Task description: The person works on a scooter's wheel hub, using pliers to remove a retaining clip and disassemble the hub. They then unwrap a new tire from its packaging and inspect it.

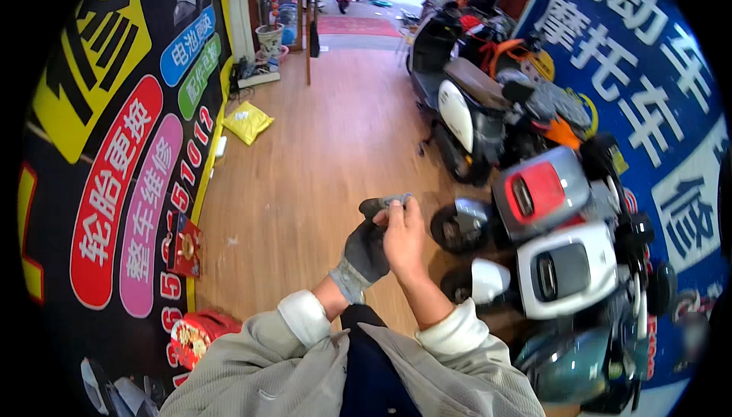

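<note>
As I see from here, a dark grey glove (363, 255) with a paler cuff (349, 284) covers the left hand (369, 243), in front of the person's body. The bare right hand (403, 238) meets it at the finger ends, its own fingers close together; whether they clamp the cloth, or how the gloved fingers stand, I cannot tell. Below lies a smooth, wood-patterned floor (320, 142), with a crinkled yellow packet (248, 122) and rounded scooters (566, 268) at right.

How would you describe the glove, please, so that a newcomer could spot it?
Over the wooden floor, near the picture's centre, find the left hand. The glove covers it: dark grey with a paler cuff, unlike the bare right hand beside it.
</note>
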`<act>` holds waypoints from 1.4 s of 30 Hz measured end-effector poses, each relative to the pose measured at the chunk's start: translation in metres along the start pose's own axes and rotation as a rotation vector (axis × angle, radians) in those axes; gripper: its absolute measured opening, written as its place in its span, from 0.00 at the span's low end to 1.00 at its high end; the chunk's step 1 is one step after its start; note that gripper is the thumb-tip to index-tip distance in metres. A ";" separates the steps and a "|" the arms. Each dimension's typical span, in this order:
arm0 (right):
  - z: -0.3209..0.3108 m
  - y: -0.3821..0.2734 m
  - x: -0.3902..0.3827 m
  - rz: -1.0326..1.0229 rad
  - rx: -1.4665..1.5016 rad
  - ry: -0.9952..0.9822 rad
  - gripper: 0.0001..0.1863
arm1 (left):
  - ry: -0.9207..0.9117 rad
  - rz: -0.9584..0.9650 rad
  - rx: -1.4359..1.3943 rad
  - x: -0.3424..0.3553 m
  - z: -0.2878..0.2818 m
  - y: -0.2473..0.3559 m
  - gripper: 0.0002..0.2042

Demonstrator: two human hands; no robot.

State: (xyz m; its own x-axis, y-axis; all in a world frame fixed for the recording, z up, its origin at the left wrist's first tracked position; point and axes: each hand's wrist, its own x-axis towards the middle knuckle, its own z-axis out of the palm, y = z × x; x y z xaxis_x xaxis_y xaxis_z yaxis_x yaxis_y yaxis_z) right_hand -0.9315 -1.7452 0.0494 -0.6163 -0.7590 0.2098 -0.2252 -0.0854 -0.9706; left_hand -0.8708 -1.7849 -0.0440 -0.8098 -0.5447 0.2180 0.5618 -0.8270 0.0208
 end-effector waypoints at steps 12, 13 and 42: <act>0.111 0.029 0.491 0.018 -0.193 -0.362 0.10 | 0.335 -0.004 0.228 0.331 -0.051 0.333 0.21; 0.119 0.042 0.526 -0.109 -0.268 -0.318 0.10 | 0.329 0.027 0.302 0.366 -0.045 0.363 0.22; 0.470 0.218 1.568 -0.462 -0.406 -0.661 0.22 | 0.424 0.221 1.399 1.327 -0.201 0.956 0.23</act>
State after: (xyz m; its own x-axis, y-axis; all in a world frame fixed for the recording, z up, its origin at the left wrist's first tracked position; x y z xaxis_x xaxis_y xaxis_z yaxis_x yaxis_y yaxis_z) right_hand -1.5919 -3.2574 0.1106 0.1327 -0.9325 0.3359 -0.6691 -0.3343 -0.6638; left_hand -1.4424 -3.3269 0.0694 -0.5374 -0.8417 0.0521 0.1810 -0.0547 0.9820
